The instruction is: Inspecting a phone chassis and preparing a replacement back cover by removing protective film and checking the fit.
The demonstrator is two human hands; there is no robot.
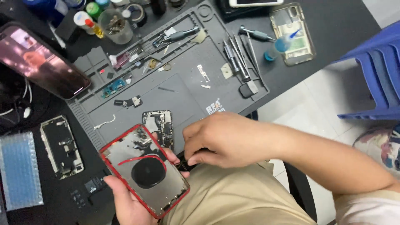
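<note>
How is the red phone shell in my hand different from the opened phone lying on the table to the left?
The red phone shell is held up, tilted, in the left hand; the opened phone lies flat on the black table, untouched. The shell has a red frame and a round black coil; the opened phone has a silver frame, packed with parts. Both are opened, insides facing up.

Bare mat centre (pixel 175 93) lies open; tweezers (pixel 239 56) and logic board (pixel 158 125) crowd its edges.

A lit phone screen (pixel 43 62), dark with reddish shapes, lies tilted at the far left of the counter (pixel 333 21); a bluish bubble-wrap pouch (pixel 18 171) lies at the near left
</note>
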